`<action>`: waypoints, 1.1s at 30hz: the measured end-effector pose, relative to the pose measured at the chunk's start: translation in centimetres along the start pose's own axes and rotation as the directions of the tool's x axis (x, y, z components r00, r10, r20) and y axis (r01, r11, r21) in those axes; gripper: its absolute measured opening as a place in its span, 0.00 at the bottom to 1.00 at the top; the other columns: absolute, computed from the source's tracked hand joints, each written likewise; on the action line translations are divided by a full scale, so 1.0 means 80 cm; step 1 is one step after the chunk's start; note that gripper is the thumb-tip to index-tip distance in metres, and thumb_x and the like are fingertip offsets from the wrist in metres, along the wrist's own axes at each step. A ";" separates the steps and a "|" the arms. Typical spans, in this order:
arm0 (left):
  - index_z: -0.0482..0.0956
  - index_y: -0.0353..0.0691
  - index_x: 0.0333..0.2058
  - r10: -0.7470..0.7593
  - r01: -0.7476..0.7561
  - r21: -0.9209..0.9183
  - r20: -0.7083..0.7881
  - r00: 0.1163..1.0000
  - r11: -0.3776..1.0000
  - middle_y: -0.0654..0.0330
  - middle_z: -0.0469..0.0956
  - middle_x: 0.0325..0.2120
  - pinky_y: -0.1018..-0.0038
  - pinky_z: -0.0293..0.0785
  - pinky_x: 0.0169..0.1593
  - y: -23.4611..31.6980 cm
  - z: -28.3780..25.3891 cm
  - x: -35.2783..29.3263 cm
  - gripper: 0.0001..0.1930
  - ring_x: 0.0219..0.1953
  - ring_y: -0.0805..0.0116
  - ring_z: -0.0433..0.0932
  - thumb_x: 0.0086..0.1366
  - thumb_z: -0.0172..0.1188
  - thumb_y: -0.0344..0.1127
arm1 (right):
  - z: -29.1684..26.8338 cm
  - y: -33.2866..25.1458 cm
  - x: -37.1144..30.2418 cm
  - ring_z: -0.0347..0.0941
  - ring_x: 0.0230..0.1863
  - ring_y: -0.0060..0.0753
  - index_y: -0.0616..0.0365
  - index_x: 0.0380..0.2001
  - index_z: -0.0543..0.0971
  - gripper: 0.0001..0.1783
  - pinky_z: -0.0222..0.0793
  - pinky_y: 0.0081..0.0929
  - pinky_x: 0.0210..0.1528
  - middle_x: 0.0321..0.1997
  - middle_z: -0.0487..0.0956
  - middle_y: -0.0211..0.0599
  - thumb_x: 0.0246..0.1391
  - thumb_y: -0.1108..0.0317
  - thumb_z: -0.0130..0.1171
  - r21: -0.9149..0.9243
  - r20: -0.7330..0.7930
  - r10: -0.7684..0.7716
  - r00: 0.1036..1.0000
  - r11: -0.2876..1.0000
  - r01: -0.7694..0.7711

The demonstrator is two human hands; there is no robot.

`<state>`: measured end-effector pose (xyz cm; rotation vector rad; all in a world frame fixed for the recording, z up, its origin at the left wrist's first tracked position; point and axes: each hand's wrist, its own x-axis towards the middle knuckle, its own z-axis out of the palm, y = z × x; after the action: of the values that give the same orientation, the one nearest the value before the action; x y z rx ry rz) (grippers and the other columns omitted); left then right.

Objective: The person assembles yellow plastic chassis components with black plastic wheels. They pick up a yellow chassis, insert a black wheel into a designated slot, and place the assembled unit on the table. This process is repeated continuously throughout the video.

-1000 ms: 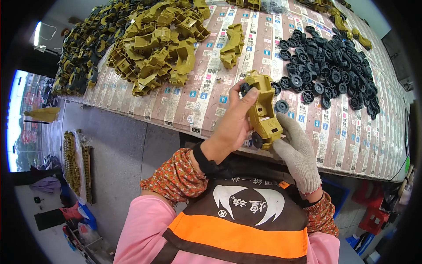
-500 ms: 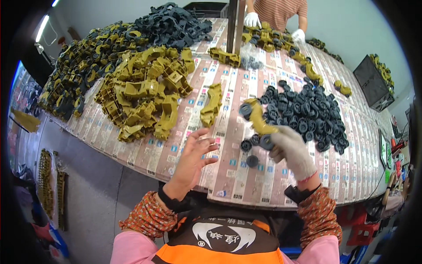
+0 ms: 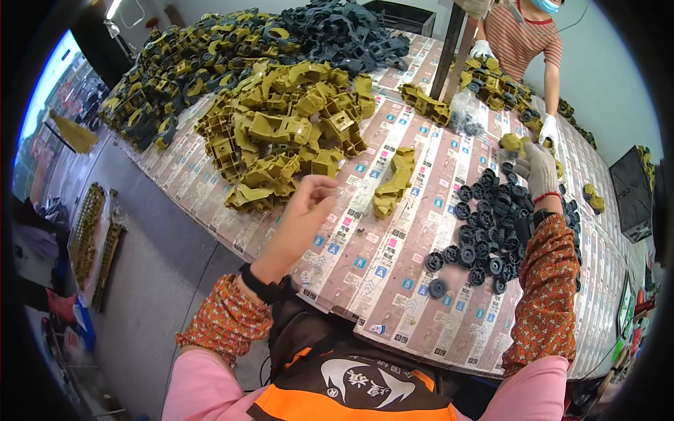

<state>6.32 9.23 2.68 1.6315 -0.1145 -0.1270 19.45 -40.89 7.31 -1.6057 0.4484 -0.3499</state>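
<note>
My bare left hand (image 3: 309, 210) hovers over the near edge of the pile of olive-yellow plastic toy car bodies (image 3: 281, 130). Its fingers are loosely bent, apart from the thumb, with nothing between them. One single car body (image 3: 394, 184) lies to the right of that hand. My gloved right hand (image 3: 539, 172) is stretched out past the heap of black toy wheels (image 3: 484, 231). At its fingertips is a yellow toy car (image 3: 512, 144), slightly blurred, and the fingers are closed on it. A lone wheel (image 3: 437, 288) lies nearer to me.
Dark plastic parts (image 3: 344, 35) are heaped at the back, beside a large mound of yellow-and-black cars (image 3: 189, 70). A metal post (image 3: 449, 56) rises from the table. Across it, a person in white gloves (image 3: 549, 130) reaches toward more cars. A black crate (image 3: 632, 193) stands at right.
My right hand has moved away from me to the far side of the wheels, carrying the toy car. My left hand's fingers have curled in. The view has turned rightward.
</note>
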 end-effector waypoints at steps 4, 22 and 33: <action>0.70 0.42 0.63 0.120 -0.134 0.105 0.131 0.984 0.985 0.63 0.76 0.47 0.73 0.75 0.48 -0.039 0.037 0.072 0.21 0.45 0.75 0.75 0.76 0.62 0.39 | 0.064 -0.003 -0.068 0.79 0.37 0.29 0.69 0.61 0.77 0.27 0.81 0.24 0.33 0.46 0.82 0.40 0.63 0.63 0.63 -0.169 0.169 -0.045 0.985 0.983 0.073; 0.56 0.41 0.60 0.059 -0.278 0.562 0.377 0.925 0.779 0.39 0.78 0.49 0.56 0.77 0.57 -0.021 0.126 0.060 0.38 0.53 0.41 0.82 0.61 0.75 0.36 | 0.086 0.054 -0.141 0.80 0.53 0.58 0.61 0.39 0.85 0.11 0.82 0.47 0.52 0.47 0.82 0.55 0.51 0.70 0.67 -0.825 0.547 -0.242 0.801 0.009 0.566; 0.71 0.40 0.59 -0.287 0.469 -0.365 0.453 0.844 0.804 0.60 0.80 0.47 0.65 0.87 0.47 -0.008 0.094 -0.013 0.25 0.45 0.69 0.84 0.70 0.72 0.37 | 0.075 0.016 -0.333 0.79 0.38 0.21 0.64 0.46 0.78 0.11 0.76 0.24 0.41 0.37 0.83 0.35 0.61 0.75 0.64 -0.147 0.473 -0.052 0.879 0.980 0.137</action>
<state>4.16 2.01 1.57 1.1080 -0.0367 -0.7393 -1.07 -22.78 6.68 -1.8208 0.0267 0.0151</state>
